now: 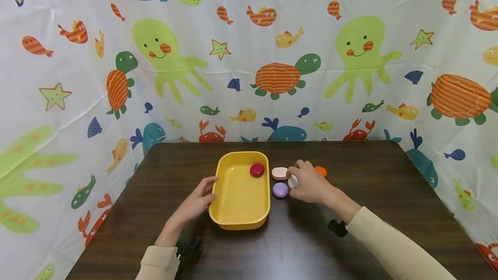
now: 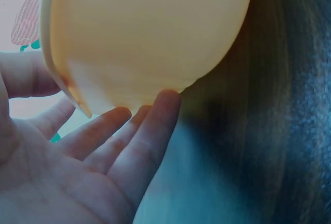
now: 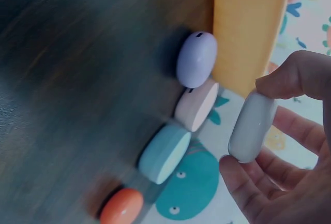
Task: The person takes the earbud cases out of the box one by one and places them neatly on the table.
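Note:
My right hand (image 1: pixel 310 182) pinches a white rounded case (image 3: pixel 252 125), like an earbud case, between thumb and fingertips. In the right wrist view it hangs apart from a row of similar cases: lavender (image 3: pixel 197 59), pale pink (image 3: pixel 196 105), teal (image 3: pixel 164 154) and orange (image 3: pixel 122 207). The hand hides the teal one in the head view. My left hand (image 1: pixel 196 200) is at the left side of a yellow bin (image 1: pixel 240 224); its extended fingers (image 2: pixel 150 141) touch the outer wall. A dark pink case (image 1: pixel 256 170) lies inside the bin, toward its far right corner.
The dark wooden table (image 1: pixel 389 176) holds the bin near its middle, with the row of cases just right of it. Behind the table hangs a white curtain (image 1: pixel 241 120) printed with sea animals. Dark straps (image 1: pixel 337 228) are on both wrists.

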`<state>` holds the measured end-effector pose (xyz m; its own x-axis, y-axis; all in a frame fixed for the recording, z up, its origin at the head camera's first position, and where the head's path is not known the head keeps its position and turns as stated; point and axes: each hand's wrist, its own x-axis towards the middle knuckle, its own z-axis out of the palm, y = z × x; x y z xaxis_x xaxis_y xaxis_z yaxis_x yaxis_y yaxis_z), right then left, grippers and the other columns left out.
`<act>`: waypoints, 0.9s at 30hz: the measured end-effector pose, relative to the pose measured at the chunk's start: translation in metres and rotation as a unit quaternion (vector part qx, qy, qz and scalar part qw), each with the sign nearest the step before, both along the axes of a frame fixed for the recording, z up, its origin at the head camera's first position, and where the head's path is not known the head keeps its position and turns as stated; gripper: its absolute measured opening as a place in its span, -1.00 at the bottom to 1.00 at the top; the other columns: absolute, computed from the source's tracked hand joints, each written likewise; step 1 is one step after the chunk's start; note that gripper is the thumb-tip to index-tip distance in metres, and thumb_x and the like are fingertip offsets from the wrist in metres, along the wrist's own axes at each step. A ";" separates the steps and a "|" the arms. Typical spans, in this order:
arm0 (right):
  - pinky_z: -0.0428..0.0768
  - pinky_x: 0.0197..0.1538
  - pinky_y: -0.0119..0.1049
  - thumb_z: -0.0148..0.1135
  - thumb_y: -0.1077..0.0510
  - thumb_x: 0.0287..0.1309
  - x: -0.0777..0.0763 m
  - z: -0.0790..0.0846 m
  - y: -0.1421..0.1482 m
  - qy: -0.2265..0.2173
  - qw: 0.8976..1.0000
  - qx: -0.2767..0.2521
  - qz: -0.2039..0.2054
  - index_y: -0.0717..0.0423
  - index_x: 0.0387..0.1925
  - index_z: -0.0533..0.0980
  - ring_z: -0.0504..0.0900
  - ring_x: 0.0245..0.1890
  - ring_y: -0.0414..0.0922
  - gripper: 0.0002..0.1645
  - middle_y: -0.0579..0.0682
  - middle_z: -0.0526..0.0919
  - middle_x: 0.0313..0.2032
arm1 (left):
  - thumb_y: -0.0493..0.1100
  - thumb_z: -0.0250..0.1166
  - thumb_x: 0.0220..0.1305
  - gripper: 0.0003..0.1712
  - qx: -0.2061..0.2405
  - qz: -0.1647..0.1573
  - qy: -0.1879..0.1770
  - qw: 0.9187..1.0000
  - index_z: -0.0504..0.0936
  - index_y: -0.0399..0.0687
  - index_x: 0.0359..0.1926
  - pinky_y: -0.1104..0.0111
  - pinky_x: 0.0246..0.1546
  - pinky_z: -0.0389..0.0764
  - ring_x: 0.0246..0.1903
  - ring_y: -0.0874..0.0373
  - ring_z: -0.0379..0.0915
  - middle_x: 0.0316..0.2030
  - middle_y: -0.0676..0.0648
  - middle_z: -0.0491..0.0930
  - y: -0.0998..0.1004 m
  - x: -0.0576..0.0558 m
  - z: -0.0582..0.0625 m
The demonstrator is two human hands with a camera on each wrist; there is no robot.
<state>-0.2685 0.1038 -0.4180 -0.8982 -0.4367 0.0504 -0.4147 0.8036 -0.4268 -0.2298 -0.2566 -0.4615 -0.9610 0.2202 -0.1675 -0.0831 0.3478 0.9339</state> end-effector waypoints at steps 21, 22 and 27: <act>0.54 -0.31 -0.18 0.43 0.15 -0.02 -0.009 -0.030 0.017 0.009 0.999 0.039 -0.004 0.03 -0.16 0.60 0.39 -0.14 0.05 -0.68 0.05 0.47 -0.17 | -0.24 0.05 0.54 -0.39 -0.005 0.002 -0.004 1.000 0.10 -0.09 0.51 -0.01 0.09 0.60 0.26 -0.26 0.38 0.45 -0.40 0.15 0.001 -0.002 -0.001; 0.54 -0.31 -0.18 0.43 0.16 -0.03 -0.009 -0.031 0.017 0.007 0.999 0.040 -0.005 0.02 -0.16 0.60 0.40 -0.14 0.06 -0.68 0.05 0.47 -0.17 | -0.24 0.05 0.54 -0.39 -0.006 0.004 -0.004 1.000 0.10 -0.09 0.51 -0.01 0.10 0.60 0.26 -0.25 0.38 0.45 -0.39 0.16 0.001 -0.002 -0.001; 0.55 -0.30 -0.13 0.43 0.16 -0.03 -0.012 -0.040 0.018 0.006 0.999 0.047 -0.005 0.03 -0.14 0.61 0.41 -0.11 0.07 -0.66 0.07 0.48 -0.15 | -0.23 0.07 0.53 -0.39 -0.014 0.012 -0.005 1.000 0.13 -0.06 0.50 -0.02 0.11 0.59 0.25 -0.23 0.40 0.45 -0.36 0.19 0.002 -0.001 -0.003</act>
